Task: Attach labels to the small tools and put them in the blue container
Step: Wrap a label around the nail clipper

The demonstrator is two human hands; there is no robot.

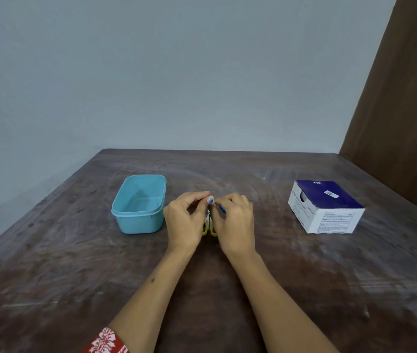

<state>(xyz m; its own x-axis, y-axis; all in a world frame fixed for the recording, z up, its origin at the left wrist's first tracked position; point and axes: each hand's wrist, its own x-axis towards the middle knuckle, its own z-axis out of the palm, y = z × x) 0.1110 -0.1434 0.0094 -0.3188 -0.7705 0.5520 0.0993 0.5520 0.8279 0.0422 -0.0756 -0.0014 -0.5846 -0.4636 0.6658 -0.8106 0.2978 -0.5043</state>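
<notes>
Both hands meet at the middle of a dark brown table [304,276], whose worn wooden top is streaked with pale, chalky smears. The left hand [183,220] curls its fingers around a small pair of scissors [208,226] with yellow-green plastic handles and a dark metal shaft, holding it upright between the two hands; only the handle loops and a strip of the blades show past the fingers. At the upper end of the scissors the thumb and forefinger of the left hand pinch a small white label [210,200] with a blue mark on it (too small to read). The right hand [235,220] closes its fingers on the same label from the other side, and a thin blue object [222,209], perhaps a pen tip, pokes out from under its fingers.

Just left of the hands stands the blue container [138,203], a rounded rectangular tub of smooth, light blue plastic with a thickened rim; it sits lidless, and nothing can be seen inside.

Well to the right lies a cardboard box [325,206], dark blue on top and white on its sides. "BD" is printed on the top beside a small white sticker, and the sides carry fine print that cannot be read.

A red sleeve [105,342] with a white floral pattern shows at the lower edge.
</notes>
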